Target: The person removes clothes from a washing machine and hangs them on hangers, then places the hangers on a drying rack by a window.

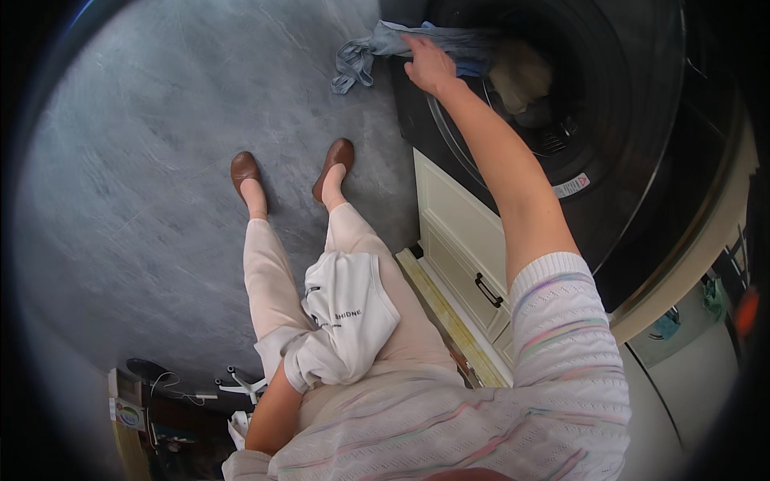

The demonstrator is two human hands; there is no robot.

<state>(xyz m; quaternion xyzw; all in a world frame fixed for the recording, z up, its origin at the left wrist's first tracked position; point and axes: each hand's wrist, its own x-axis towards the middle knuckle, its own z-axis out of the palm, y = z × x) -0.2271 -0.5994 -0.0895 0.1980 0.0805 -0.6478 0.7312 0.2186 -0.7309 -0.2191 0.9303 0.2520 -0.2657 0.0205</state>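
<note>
My right hand (430, 65) reaches to the round opening of a black front-loading laundry machine (625, 216). Its fingers lie over a light blue garment (394, 39), which hangs from the opening with a strap-like end over the grey floor; whether they grip the cloth is unclear. Inside the dark drum are a beige cloth (520, 75) and a brighter blue cloth (472, 66) beneath the light blue one. A white garment with dark lettering (355, 312) drapes over my left forearm and in front of my thighs. It covers my left hand, so its fingers are hidden.
Cream cabinet fronts (451, 222) with a black handle (488, 290) stand beside the machine. My feet, in brown slippers (245, 168), are on the grey floor (150, 180). At the lower left are a white wheeled base (243, 383), a white cable (180, 394) and a shelf unit (129, 445).
</note>
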